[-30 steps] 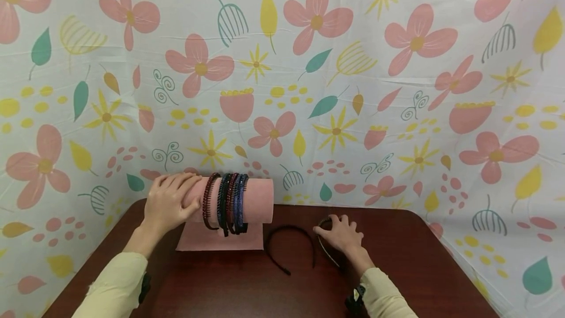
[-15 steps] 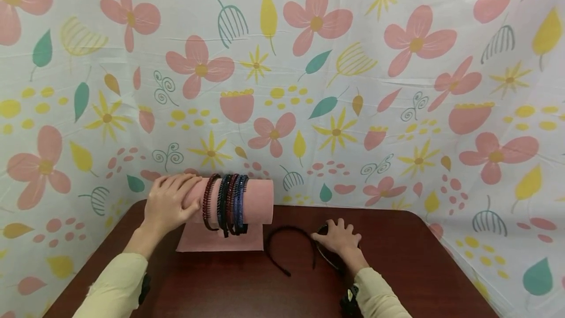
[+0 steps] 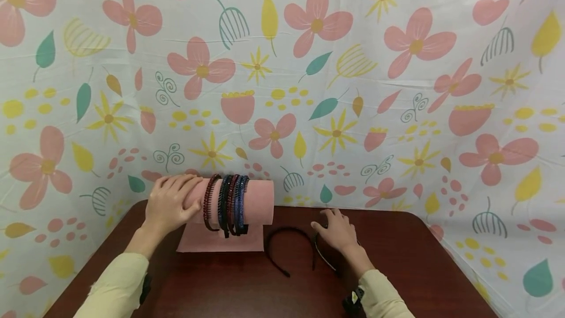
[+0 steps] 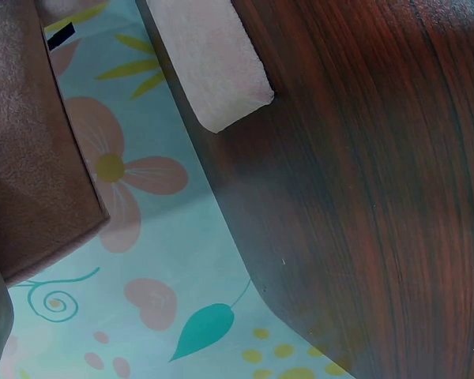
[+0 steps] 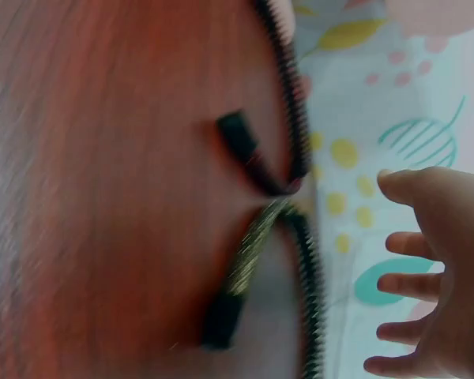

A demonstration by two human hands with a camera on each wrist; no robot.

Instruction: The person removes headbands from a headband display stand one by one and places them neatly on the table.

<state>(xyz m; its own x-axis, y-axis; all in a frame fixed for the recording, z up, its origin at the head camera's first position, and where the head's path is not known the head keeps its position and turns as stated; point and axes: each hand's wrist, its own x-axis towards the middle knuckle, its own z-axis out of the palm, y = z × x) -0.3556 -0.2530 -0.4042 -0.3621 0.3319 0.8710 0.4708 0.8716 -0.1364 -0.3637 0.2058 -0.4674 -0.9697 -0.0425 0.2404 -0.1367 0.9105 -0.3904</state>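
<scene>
A pink headband stand [image 3: 260, 202], a padded roll on a flat base [image 3: 190, 242], stands at the table's back left. Several dark, red and blue headbands [image 3: 241, 205] hang around its roll. My left hand [image 3: 169, 205] grips the roll's left end, fingers over the top and thumb in front. A dark toothed headband [image 3: 289, 228] lies on the table right of the stand. Beside it lies a headband with a gold inner side [image 5: 253, 249], partly hidden in the head view under my right hand [image 3: 339, 232]. That hand's fingers are spread, apart from the headbands in the right wrist view.
The brown wooden table [image 3: 229, 288] carries the stand and both loose headbands. A white curtain [image 3: 282, 77] with flowers and leaves hangs directly behind its back edge. Dark wrist cameras [image 3: 353, 301] sit at the cuffs of the light sleeves.
My right hand shifts slightly left, then back a little and away, over the gold headband. The left hand stays on the stand's roll. The headbands look nearly unmoved.
</scene>
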